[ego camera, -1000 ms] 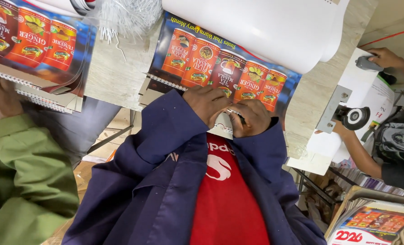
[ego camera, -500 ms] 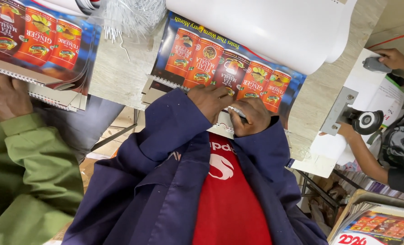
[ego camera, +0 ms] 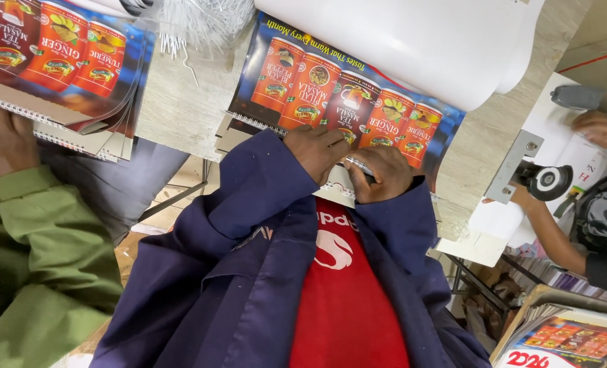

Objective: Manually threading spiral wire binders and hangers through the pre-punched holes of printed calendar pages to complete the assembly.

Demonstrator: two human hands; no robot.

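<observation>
1. The left hand (ego camera: 324, 153) and right hand (ego camera: 380, 174) meet at the near edge of a printed calendar sheet (ego camera: 344, 95) showing a row of red tins on dark blue.
2. Both hands pinch the wire spiral binding (ego camera: 249, 123) along that edge, fingers closed on it.
3. The sheet lies on a pale bench (ego camera: 180, 109); a white rolled sheet (ego camera: 412, 41) overlaps its far side.
4. A heap of loose wire pieces (ego camera: 201, 24) lies beyond.
5. A co-worker's hand (ego camera: 3, 140), green sleeve, rests by another calendar stack (ego camera: 58, 61).
</observation>
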